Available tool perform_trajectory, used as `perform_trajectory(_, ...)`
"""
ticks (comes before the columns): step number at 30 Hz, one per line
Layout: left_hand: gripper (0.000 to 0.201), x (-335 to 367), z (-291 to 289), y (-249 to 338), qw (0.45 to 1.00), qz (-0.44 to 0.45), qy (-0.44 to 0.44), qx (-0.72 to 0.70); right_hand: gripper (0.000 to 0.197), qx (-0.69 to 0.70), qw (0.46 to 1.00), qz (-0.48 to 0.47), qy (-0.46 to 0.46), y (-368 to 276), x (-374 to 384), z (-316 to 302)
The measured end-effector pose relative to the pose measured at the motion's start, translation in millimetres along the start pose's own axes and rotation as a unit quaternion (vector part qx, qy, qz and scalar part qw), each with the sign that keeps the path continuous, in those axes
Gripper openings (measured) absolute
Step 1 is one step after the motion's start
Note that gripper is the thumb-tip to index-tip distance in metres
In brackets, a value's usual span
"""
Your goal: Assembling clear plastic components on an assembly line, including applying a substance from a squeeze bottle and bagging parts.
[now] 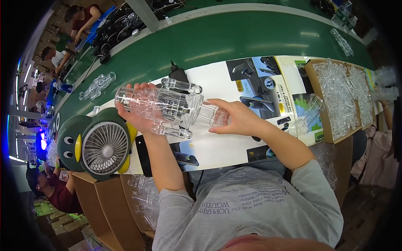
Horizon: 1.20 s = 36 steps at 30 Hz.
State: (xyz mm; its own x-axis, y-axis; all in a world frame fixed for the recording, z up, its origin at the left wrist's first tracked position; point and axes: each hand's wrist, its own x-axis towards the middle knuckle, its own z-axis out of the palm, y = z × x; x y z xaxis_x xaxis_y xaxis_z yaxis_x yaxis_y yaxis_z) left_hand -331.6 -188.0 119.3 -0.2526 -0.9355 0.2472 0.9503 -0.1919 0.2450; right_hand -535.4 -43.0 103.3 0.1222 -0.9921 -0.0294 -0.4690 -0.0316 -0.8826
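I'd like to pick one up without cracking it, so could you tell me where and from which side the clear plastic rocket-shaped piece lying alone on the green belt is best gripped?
Probably around the middle of the clear plastic piece, pinched from above across its width. It lies flat on the green belt, with thin side tubes that look easier to snap than the thicker central body.
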Motion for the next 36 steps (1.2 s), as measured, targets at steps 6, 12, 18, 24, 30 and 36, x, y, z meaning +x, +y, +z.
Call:
perform_trajectory(6,0.046,-2.6,-2.6,-4.3,1.0,-0.016,-0.018,0.019,0.073,-0.058,0.998,0.004,0.009,-2.6,0.3,0.6)
perform_trajectory(12,0.047,-2.0,-2.4,-3.7,0.999,-0.011,-0.025,0.022,0.072,-0.042,0.999,-0.001,-0.002,-3.2,0.8,-0.8)
perform_trajectory(18,0.048,-1.3,-3.2,-5.4,0.998,-0.017,-0.056,0.004,0.073,-0.016,1.0,-0.006,-0.013,-0.9,1.0,-2.5)
perform_trajectory(24,0.049,-2.9,-1.4,-6.7,0.999,-0.02,-0.048,0.009,0.075,0.025,0.999,-0.007,-0.026,2.3,1.5,-1.8)
perform_trajectory(30,0.048,-3.7,-0.7,-7.8,0.998,-0.017,-0.061,0.021,0.074,0.012,0.999,0.008,-0.033,1.9,1.0,-1.0)
perform_trajectory(36,0.048,-4.1,-1.7,-7.8,0.997,-0.016,-0.068,0.02,0.074,0.023,0.999,-0.006,-0.034,4.1,1.1,1.5)
